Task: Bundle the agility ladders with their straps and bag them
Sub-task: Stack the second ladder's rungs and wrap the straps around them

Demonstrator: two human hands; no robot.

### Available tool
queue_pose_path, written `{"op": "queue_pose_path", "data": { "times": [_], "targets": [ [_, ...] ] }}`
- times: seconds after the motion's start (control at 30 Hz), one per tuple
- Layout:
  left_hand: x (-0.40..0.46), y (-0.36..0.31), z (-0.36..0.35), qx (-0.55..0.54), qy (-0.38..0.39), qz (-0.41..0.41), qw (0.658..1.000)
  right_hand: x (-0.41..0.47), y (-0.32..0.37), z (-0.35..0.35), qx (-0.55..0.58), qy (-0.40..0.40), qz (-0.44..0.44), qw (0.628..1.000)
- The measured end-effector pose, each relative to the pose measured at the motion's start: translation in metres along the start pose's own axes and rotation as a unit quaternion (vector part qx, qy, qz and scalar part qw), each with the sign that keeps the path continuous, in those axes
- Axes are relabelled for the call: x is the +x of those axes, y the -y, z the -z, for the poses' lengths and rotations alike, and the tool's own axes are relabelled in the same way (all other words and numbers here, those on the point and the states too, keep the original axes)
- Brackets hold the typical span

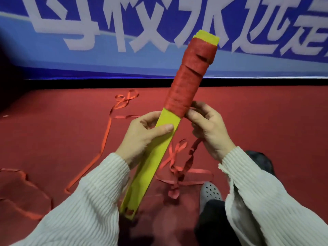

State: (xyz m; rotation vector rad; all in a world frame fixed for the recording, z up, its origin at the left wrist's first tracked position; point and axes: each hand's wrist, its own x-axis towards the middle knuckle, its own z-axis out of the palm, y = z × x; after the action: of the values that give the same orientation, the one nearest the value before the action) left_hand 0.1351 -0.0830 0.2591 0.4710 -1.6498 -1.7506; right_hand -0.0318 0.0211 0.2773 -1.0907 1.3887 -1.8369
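The left hand [142,134] grips the stack of yellow rungs [156,157] around its middle, with the thumb pressed flat over the front face and the other fingers curled behind; the stack stands tilted, its lower end near the person's lap and its upper end pointing away toward the blue banner [106,32]. Just above this grip begins the red strap winding [188,82], which covers the upper half of the stack in many turns and leaves only a yellow tip free at the top. The right hand [207,126] is just beside the lowest turn, at the same height as the left thumb; its fingers are curled and seem to pinch the strap where it leaves the winding, though the exact contact is partly hidden. Below the right hand the loose strap [179,167] hangs down in twisted loops to the red floor [53,130], and more of it runs away to the left of the grip. I judge the main danger is in these loops: if they catch or knot while the strap is pulled, the winding will stop or come uneven; if the right hand loses tension, the turns above the grip, already with small gaps, could slide and open; the rungs below the left hand are unbound and may fan out.
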Motion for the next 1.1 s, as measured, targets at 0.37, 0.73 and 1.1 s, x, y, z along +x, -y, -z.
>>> {"op": "queue_pose_path", "data": {
  "times": [0.37,0.73,1.1],
  "targets": [
    [0.000,0.002,-0.032,0.232,-0.022,-0.074,0.970,-0.014,0.011,-0.003,-0.067,-0.035,0.047,0.996],
    [-0.017,-0.033,-0.030,0.174,-0.169,-0.195,0.950,-0.005,0.045,-0.016,-0.149,-0.033,0.195,0.969],
    [-0.021,-0.013,-0.031,0.101,0.052,-0.044,0.993,-0.012,0.019,-0.009,-0.114,0.000,0.111,0.987]
  ]
}}
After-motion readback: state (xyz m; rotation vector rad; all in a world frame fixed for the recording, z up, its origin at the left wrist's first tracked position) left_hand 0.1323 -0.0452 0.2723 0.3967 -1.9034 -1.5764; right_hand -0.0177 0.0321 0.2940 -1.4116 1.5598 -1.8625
